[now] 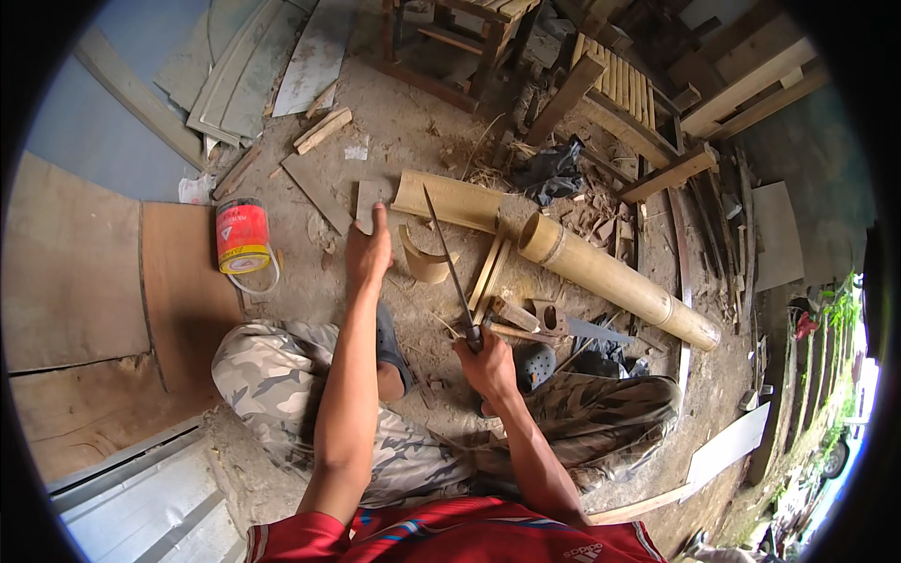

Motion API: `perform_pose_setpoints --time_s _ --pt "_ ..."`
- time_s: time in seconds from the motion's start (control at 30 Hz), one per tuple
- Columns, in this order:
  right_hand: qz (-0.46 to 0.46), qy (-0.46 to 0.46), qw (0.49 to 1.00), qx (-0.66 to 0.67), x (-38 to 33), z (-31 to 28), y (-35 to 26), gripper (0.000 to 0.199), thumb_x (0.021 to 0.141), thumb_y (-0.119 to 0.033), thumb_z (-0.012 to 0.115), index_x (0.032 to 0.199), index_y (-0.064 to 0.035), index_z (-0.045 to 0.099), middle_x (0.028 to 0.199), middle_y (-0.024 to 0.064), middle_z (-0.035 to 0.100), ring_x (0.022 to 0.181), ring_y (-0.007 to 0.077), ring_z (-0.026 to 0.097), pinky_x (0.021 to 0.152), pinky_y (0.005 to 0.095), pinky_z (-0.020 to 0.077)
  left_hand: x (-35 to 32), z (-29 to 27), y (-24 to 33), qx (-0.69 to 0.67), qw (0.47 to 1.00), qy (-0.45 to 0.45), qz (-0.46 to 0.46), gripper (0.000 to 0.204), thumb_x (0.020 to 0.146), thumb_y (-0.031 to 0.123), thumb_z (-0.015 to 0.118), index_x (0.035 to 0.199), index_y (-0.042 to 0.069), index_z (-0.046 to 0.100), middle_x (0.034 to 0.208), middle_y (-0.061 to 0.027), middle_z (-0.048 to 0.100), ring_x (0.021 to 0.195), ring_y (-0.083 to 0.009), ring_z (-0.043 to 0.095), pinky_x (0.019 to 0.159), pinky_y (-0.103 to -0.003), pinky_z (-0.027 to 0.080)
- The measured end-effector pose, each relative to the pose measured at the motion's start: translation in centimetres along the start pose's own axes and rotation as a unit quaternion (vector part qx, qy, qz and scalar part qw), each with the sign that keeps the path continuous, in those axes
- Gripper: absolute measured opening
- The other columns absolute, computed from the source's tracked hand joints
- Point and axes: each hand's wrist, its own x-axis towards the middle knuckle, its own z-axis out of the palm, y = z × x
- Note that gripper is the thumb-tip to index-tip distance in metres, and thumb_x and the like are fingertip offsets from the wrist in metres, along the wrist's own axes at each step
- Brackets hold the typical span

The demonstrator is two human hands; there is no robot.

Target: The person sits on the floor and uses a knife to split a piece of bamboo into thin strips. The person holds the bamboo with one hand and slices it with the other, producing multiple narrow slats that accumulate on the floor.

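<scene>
My right hand [488,364] is closed round the dark handle of a long, narrow-bladed knife [445,246], its tip slanting up and away to the left. In front of my left knee, my left hand [370,253] has its thumb up and fingers curled against a small flat grey-brown piece [370,199]; its fingers are partly hidden. Between and beyond the hands lie a curved bamboo offcut [424,266] and a split bamboo half [450,201]. Narrow bamboo strips [490,270] rest just right of the blade. A thick bamboo pole [615,279] lies further right.
A handsaw [601,331] and a wooden-handled tool [516,315] lie near my right foot. A red and yellow can [242,235] stands left. Bamboo-slatted wooden furniture [615,84] and a black plastic bag [552,172] are at the back. Plywood sheets [80,263] line the left side.
</scene>
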Motion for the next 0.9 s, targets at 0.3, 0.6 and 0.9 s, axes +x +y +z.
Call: perform_pose_setpoints --time_s 0.3,0.6,0.9 --pt "-0.001 0.048 0.999 0.009 -2.0 -0.6 -2.4 0.029 0.087 -0.024 0.064 0.087 0.0045 0.059 0.072 0.0283 0.064 0.077 0.0473 0.066 0.063 0.0474 0.0508 2.0 -1.6 -2.0 -0.050 0.998 0.028 0.012 0.086 0.096 0.058 0.047 0.144 -0.012 0.033 0.139 -0.0334 0.048 0.129 -0.0395 0.051 0.108 -0.042 0.039" --pt "-0.005 0.036 0.999 0.030 0.6 0.8 0.4 0.029 0.087 -0.023 0.063 0.094 0.0040 0.059 0.074 0.0275 0.064 0.078 0.0470 0.066 0.067 0.0475 0.0509 1.0 -0.8 -1.6 -0.061 0.997 0.019 0.031 0.081 0.097 0.056 0.047 0.145 -0.008 0.034 0.148 -0.0289 0.039 0.135 -0.0383 0.044 0.110 -0.044 0.036" --pt "0.037 0.045 0.997 0.049 0.3 2.2 1.4 0.025 0.086 -0.020 0.060 0.093 0.0045 0.059 0.078 0.0316 0.064 0.082 0.0502 0.064 0.069 0.0518 0.0502 1.3 -0.8 -1.3 -0.062 0.998 -0.001 0.026 0.079 0.097 0.054 0.048 0.145 -0.007 0.033 0.150 -0.0258 0.038 0.136 -0.0373 0.042 0.111 -0.045 0.034"
